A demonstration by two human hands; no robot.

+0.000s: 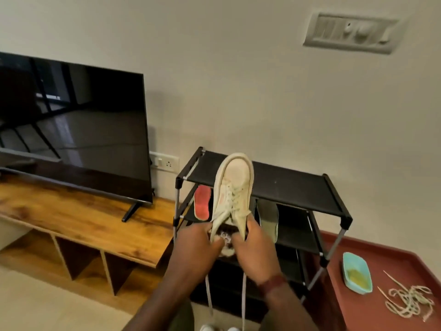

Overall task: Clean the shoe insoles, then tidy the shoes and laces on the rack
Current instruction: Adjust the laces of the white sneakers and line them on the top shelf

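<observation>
Cream wall, black fabric-shelved shoe rack [274,187] against it, and a white sneaker [235,187] held up in front of the rack.

The sneaker's long axis runs up and away, with the toe high and the heel opening turned down to the hands. The left hand [198,247] grips the left side of the collar and the right hand [254,249] the right, fingers curled over the edges, both equally near. What lies inside the opening is too blurred to tell. The upper looks soft and scuffed, with a rounded rubber toe. Two flat hanging laces [244,299] trail slack below the wrists. A thin red insole [202,206] and a grey-green insole [268,218] lean on the second shelf. A teal dish [356,273] and tangled spare laces [408,303] lie on the dark red table [346,306] at right. Any reach inside would go up along the shoe's length.
</observation>
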